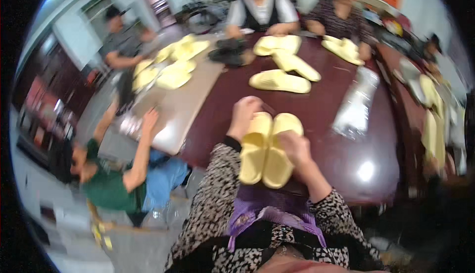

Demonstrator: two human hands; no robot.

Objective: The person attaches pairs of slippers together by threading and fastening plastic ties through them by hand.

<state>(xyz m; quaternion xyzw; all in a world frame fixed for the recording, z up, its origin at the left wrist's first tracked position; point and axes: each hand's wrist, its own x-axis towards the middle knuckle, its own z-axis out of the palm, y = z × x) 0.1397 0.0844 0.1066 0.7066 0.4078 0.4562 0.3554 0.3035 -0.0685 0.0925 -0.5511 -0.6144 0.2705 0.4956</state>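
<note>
A pair of pale yellow slippers is side by side before me at the near edge of the dark red table [346,164], heels toward me. My left hand [245,116] closes at the toe end of the left slipper [253,163]; its fingertips are partly hidden. On the strap of the right slipper [278,168], my right hand [296,149] is curled round the outer side, slightly blurred. Beyond my hands lie a single yellow slipper [279,81] and another slipper [297,65], angled behind it.
A clear plastic bundle [357,105] lies to the right. More yellow slippers [174,74] are heaped on the light-topped table [198,90] at left. Co-workers sit around: one in green [116,189] at left, others at the far side, one handling slippers [342,49]. Black items [226,53] lie far left.
</note>
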